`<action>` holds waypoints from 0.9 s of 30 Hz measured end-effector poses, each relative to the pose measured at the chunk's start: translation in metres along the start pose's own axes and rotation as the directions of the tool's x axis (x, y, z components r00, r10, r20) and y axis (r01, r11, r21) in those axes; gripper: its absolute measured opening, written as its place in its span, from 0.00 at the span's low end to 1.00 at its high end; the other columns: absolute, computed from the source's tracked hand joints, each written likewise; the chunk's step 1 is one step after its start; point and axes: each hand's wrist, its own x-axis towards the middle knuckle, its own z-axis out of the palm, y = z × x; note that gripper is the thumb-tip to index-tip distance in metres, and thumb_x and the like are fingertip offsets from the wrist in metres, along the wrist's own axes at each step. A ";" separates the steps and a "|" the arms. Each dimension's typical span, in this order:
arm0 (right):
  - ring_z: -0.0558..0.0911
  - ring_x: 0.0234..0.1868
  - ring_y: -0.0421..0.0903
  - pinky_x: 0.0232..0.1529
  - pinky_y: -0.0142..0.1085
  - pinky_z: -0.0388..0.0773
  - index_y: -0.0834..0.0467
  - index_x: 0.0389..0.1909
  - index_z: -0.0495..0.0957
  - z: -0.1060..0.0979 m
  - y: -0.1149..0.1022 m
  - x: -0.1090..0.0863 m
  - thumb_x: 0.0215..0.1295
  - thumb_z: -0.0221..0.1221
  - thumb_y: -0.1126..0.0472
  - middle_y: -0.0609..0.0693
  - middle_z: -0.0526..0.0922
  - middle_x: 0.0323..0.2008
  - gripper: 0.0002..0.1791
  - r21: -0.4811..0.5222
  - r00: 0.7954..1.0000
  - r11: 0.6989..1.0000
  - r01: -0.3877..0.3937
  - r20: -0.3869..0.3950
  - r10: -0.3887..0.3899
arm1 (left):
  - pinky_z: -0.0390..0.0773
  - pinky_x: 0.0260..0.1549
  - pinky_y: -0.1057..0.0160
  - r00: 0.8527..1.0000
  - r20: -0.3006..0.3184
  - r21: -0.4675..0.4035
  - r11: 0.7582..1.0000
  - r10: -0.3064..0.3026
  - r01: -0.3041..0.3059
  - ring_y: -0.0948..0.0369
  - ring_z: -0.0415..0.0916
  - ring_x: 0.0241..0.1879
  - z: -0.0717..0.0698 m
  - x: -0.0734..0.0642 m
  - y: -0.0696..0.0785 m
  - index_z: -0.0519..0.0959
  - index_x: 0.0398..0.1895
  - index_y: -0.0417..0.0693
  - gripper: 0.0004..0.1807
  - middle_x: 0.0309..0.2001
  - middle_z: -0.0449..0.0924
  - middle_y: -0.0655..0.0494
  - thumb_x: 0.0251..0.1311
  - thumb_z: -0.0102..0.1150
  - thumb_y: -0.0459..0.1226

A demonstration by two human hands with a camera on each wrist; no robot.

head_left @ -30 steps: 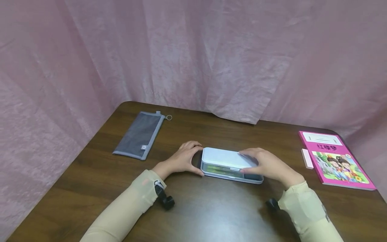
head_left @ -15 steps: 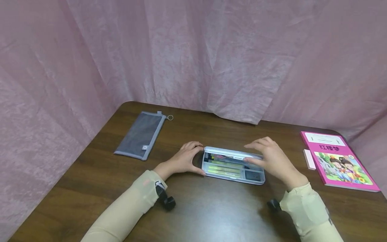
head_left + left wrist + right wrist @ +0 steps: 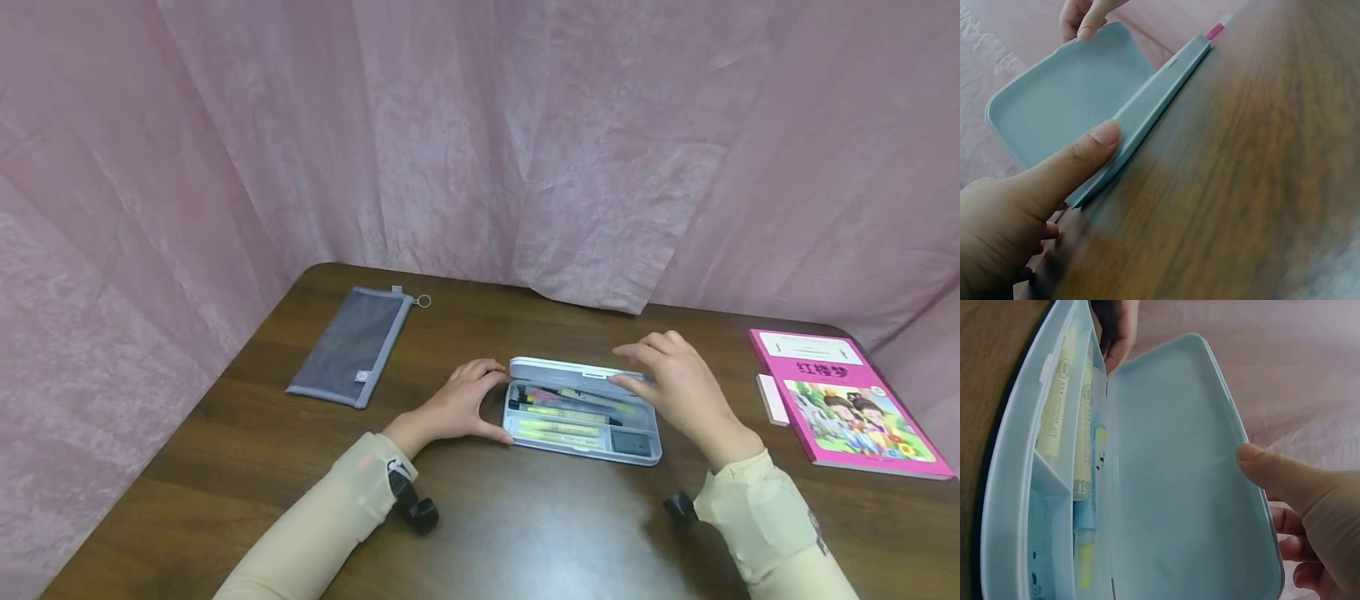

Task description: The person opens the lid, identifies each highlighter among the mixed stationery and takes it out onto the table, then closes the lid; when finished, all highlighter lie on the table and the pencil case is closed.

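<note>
The pencil case lies on the wooden tabletop, its hinged lid tilted up along the far side and yellow highlighters in its compartments. At the case's left end, the left hand keeps its grip closed on the case, thumb against the front wall; toward the right end, the right hand pinches the lid's edge between thumb and fingers. A grey mesh pouch lies left of the case, a pink book right of it.

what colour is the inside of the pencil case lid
Plain pale blue, leaning slightly green; the lid shows best in the right wrist view.
</note>
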 end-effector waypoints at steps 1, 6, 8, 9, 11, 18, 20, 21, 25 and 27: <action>0.72 0.34 0.45 0.36 0.41 0.72 0.58 0.42 0.83 0.000 0.000 0.001 0.48 0.72 0.58 0.48 0.81 0.30 0.18 -0.002 1.000 1.000 -0.009 0.001 0.009 | 0.52 0.72 0.46 1.000 0.000 0.001 1.000 -0.001 0.001 0.51 0.55 0.71 0.000 0.000 0.000 0.71 0.62 0.49 0.49 0.67 0.64 0.49 0.35 0.74 0.62; 0.73 0.35 0.46 0.34 0.42 0.75 0.60 0.43 0.83 0.000 -0.001 0.003 0.52 0.70 0.60 0.50 0.79 0.31 0.17 -0.007 0.999 0.999 -0.044 -0.001 0.044 | 0.52 0.72 0.46 1.000 0.000 0.000 1.000 0.001 -0.001 0.51 0.54 0.72 0.000 0.000 0.000 0.71 0.63 0.52 0.49 0.67 0.64 0.50 0.36 0.73 0.62; 0.74 0.35 0.47 0.34 0.43 0.75 0.60 0.43 0.82 0.001 0.000 0.005 0.53 0.70 0.61 0.52 0.80 0.32 0.16 -0.010 0.999 0.998 -0.054 -0.008 0.054 | 0.52 0.72 0.46 1.000 0.001 -0.001 1.000 0.005 -0.005 0.51 0.54 0.72 0.000 0.000 0.001 0.70 0.63 0.52 0.49 0.67 0.64 0.51 0.36 0.73 0.62; 0.74 0.36 0.48 0.35 0.43 0.75 0.61 0.43 0.82 0.001 0.000 0.005 0.53 0.69 0.61 0.52 0.80 0.32 0.17 -0.013 0.998 0.998 -0.058 -0.014 0.058 | 0.52 0.72 0.46 1.000 0.001 -0.003 1.000 0.005 -0.005 0.51 0.54 0.72 -0.001 0.000 0.001 0.70 0.63 0.52 0.49 0.68 0.64 0.51 0.36 0.73 0.62; 0.74 0.36 0.49 0.35 0.44 0.75 0.61 0.44 0.82 0.002 0.001 0.006 0.53 0.69 0.61 0.54 0.80 0.33 0.17 -0.021 0.998 0.998 -0.065 -0.028 0.065 | 0.52 0.72 0.46 1.000 0.001 -0.003 1.000 0.007 -0.007 0.52 0.54 0.72 -0.001 -0.001 0.001 0.70 0.63 0.53 0.49 0.68 0.64 0.51 0.36 0.73 0.62; 0.75 0.36 0.50 0.35 0.44 0.76 0.61 0.46 0.81 0.005 0.006 0.005 0.51 0.70 0.64 0.55 0.80 0.33 0.19 -0.030 0.992 0.998 -0.050 -0.114 0.046 | 0.52 0.72 0.46 1.000 0.006 0.001 1.000 0.008 -0.008 0.52 0.54 0.72 0.001 0.000 0.001 0.69 0.64 0.54 0.49 0.68 0.64 0.51 0.36 0.73 0.63; 0.76 0.36 0.50 0.35 0.44 0.76 0.61 0.46 0.81 0.006 0.008 0.005 0.50 0.70 0.64 0.55 0.80 0.33 0.19 -0.025 0.991 0.999 -0.038 -0.130 0.034 | 0.52 0.72 0.46 1.000 0.006 -0.003 1.000 0.009 -0.009 0.52 0.54 0.72 0.001 -0.001 0.001 0.69 0.64 0.55 0.49 0.67 0.64 0.51 0.36 0.73 0.63; 0.76 0.37 0.51 0.36 0.45 0.77 0.61 0.46 0.81 0.006 0.008 0.005 0.50 0.70 0.64 0.55 0.80 0.34 0.20 -0.024 0.990 0.999 -0.032 -0.135 0.029 | 0.52 0.72 0.46 1.000 0.005 -0.004 1.000 0.008 -0.008 0.52 0.54 0.72 0.001 -0.001 0.001 0.69 0.64 0.55 0.50 0.67 0.64 0.52 0.36 0.72 0.64; 0.77 0.39 0.52 0.38 0.46 0.78 0.62 0.46 0.80 0.005 0.011 0.004 0.49 0.71 0.63 0.56 0.80 0.36 0.21 -0.024 0.991 0.999 -0.023 -0.135 0.019 | 0.52 0.72 0.46 1.000 0.006 0.001 1.000 0.006 -0.006 0.52 0.53 0.72 -0.001 -0.001 0.001 0.68 0.66 0.56 0.50 0.67 0.64 0.52 0.36 0.72 0.64; 0.77 0.41 0.53 0.41 0.48 0.78 0.62 0.48 0.80 0.005 0.012 0.005 0.50 0.70 0.62 0.56 0.80 0.38 0.22 -0.018 0.993 0.999 -0.032 -0.116 0.029 | 0.52 0.72 0.46 1.000 0.004 0.008 1.000 0.009 -0.009 0.52 0.53 0.72 -0.001 -0.001 0.001 0.68 0.66 0.56 0.51 0.67 0.64 0.52 0.36 0.72 0.64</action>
